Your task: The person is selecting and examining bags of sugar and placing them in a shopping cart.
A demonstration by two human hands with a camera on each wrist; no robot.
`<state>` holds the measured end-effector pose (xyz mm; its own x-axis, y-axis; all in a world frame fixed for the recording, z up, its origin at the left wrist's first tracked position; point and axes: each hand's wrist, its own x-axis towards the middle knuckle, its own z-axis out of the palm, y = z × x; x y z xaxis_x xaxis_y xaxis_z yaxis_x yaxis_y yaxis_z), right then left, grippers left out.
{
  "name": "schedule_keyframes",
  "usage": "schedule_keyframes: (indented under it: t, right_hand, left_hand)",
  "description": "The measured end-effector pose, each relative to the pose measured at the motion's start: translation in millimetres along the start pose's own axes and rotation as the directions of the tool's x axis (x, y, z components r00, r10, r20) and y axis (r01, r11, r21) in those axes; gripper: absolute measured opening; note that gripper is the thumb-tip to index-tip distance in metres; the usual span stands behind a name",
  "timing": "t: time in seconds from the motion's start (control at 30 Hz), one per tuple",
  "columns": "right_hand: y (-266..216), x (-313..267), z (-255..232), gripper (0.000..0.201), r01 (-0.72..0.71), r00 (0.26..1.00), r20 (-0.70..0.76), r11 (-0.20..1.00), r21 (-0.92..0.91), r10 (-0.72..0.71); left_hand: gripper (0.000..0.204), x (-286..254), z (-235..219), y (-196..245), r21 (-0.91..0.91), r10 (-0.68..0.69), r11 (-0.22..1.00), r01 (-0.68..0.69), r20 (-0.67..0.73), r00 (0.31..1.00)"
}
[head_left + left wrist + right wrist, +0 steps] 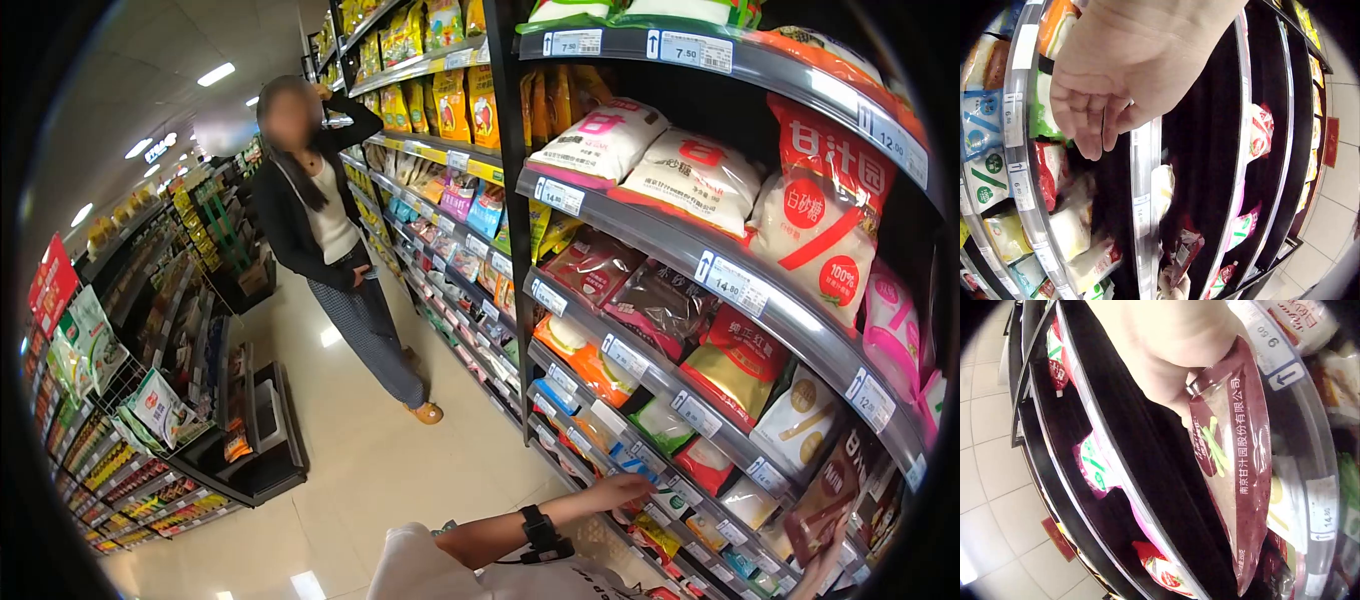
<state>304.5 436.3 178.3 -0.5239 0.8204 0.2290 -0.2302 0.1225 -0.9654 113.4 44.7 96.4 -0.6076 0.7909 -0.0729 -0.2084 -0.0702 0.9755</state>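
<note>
A dark red-brown bag (826, 500) with white lettering is in my right hand (822, 572), at the lower right of the head view. Up close in the right wrist view, the right hand (1175, 347) pinches this bag (1244, 456) at one end, and the rest of it hangs in front of the shelf. My left hand (622, 490) is by the lower shelves, to the left of the bag. In the left wrist view the left hand (1125, 69) holds nothing; its fingers are loosely bent in front of the shelf edge.
Curved shelves with price-tag rails (735, 285) rise at the right, stacked with white sugar bags (690, 180) and a large red-and-white bag (815, 215). A person in a dark jacket (315, 190) stands in the aisle (350, 480). More shelving (215, 440) is at the left.
</note>
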Motion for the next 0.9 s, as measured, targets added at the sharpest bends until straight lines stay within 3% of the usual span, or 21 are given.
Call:
schedule_keyframes:
  t: [0.07,0.1,0.2,0.27,0.3,0.33,0.4,0.43,0.57,0.73,0.8,0.83,0.87,0.9]
  right_hand:
    - [-7.3,-33.7,15.8,0.027,0.023,1.000,-0.009,0.998,-0.054,-0.023]
    - [-10.6,-49.0,22.8,0.026,0.030,1.000,-0.006,0.997,-0.072,-0.030]
    - [-16.7,-86.3,39.3,0.022,0.069,0.997,0.030,0.990,-0.122,-0.066]
    - [-19.4,-109.9,45.5,0.019,0.105,0.992,0.080,0.987,-0.125,-0.096]
    - [-37.7,-113.9,63.4,0.021,-0.164,0.980,0.105,0.985,-0.058,0.169]
    - [-56.0,-117.9,81.3,0.024,-0.424,0.898,0.123,0.906,-0.008,0.422]
    - [-36.7,-118.0,92.6,0.025,-0.435,0.876,0.197,0.898,-0.068,0.440]
    - [-29.0,-117.1,98.1,0.026,-0.442,0.861,0.235,0.892,-0.095,0.451]
    - [-1.9,-114.4,118.6,0.028,-0.476,0.775,0.361,0.855,-0.206,0.518]
    - [25.4,-108.8,134.9,0.031,-0.552,0.647,0.359,0.738,-0.387,0.672]
    - [27.2,-117.6,147.3,0.027,-0.493,0.701,0.545,0.865,-0.096,0.460]
    - [33.1,-115.7,148.6,0.023,-0.549,0.695,0.514,0.833,-0.071,0.502]
    - [26.1,-118.5,157.1,0.024,-0.576,0.641,0.604,0.817,-0.030,0.474]
    - [40.2,-118.5,155.2,0.022,-0.603,0.635,0.562,0.795,-0.069,0.530]
  left_hand:
    - [0.025,10.0,5.9,-1.0,0.083,0.139,0.986,-0.145,0.072,0.988]
    - [0.026,12.9,13.6,8.2,0.104,0.059,0.992,-0.068,0.089,0.994]
    - [0.032,37.2,31.5,12.4,0.439,0.137,0.839,-0.322,0.403,0.905]
    - [0.034,47.3,52.1,8.2,0.231,0.174,0.915,-0.330,0.511,0.842]
    - [0.036,48.7,63.7,8.4,0.119,0.205,0.940,-0.321,0.556,0.806]
    - [0.039,43.4,72.1,22.4,0.124,0.180,0.948,-0.293,0.551,0.815]
    - [0.047,26.8,77.3,47.3,0.142,0.117,0.964,-0.227,0.539,0.834]
    - [0.050,24.1,75.4,43.6,0.257,0.203,0.901,-0.350,0.462,0.863]
    - [0.051,11.6,58.4,33.5,0.073,0.216,0.964,-0.254,0.334,0.918]
    - [0.048,-3.5,40.0,22.2,-0.005,0.194,0.980,-0.199,0.256,0.947]
    - [0.047,-13.2,31.5,25.4,0.050,0.183,0.979,-0.198,0.215,0.959]
    - [0.044,-22.6,27.9,37.0,0.359,0.133,0.917,-0.174,0.137,0.982]
    - [0.042,-24.6,25.4,33.2,0.284,0.083,0.951,-0.120,0.137,0.987]
    - [0.040,-23.2,26.6,27.3,0.201,0.024,0.978,-0.056,0.156,0.988]
